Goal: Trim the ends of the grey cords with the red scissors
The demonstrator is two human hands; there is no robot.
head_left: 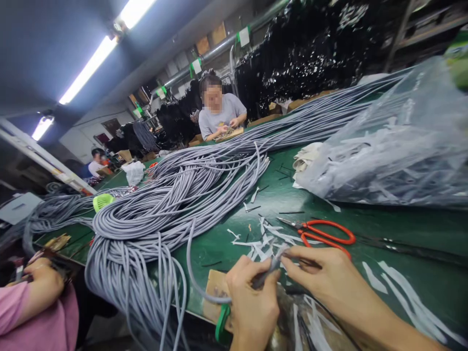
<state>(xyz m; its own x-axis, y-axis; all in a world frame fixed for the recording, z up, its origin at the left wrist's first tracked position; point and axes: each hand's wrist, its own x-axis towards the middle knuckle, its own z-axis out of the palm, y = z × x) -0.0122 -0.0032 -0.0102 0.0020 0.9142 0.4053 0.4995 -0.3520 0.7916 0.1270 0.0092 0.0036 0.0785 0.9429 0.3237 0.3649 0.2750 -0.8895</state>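
Holding a gray cord (188,253) near its end, the left hand (255,297) is closed around it and the right hand (321,268) pinches its tip, both close together by the green table (278,195), near white strips (260,252) and red scissors (305,225).

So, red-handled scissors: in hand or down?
Down: the scissors lie on the green tabletop; left hand and right hand are both at the grey cable.
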